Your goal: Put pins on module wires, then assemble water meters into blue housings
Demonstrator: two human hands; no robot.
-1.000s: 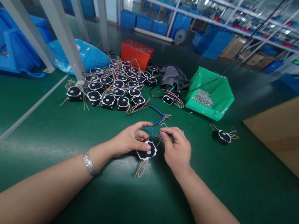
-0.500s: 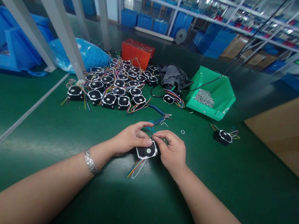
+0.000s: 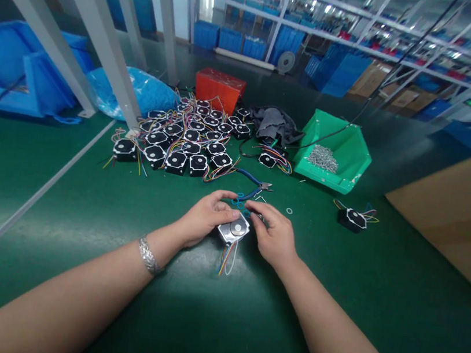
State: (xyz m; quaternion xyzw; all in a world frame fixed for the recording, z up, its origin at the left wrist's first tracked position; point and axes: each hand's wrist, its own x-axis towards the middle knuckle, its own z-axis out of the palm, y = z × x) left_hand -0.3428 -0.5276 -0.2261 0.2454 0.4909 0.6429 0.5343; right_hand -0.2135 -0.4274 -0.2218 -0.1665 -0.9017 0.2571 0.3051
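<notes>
My left hand [image 3: 207, 218] grips a small square motor [image 3: 233, 229] by its left side, thumb on top. Its upward face is silvery with a round disc, and several coloured wires hang from the near edge. Just right of the motor, my right hand [image 3: 274, 231] has thumb and fingers pinched together; what sits between the fingertips is too small to make out. Blue rings [image 3: 238, 199] lie beyond the fingertips. Behind them rest blue-handled cutting pliers [image 3: 256, 184], with small pale bits and a white ring [image 3: 289, 211] close by.
Several black motors [image 3: 176, 161] with tangled wires fill the back left, before a red box [image 3: 219, 89]. A green bin [image 3: 340, 179] of small metal parts and a dark cloth [image 3: 273, 124] stand behind. One motor [image 3: 352, 219] lies right, near a cardboard box [image 3: 453, 213].
The held motor's upward face was black with a pale label; now a silvery face with a disc shows. My right fingertips have moved slightly away from the motor. The view has shifted slightly.
</notes>
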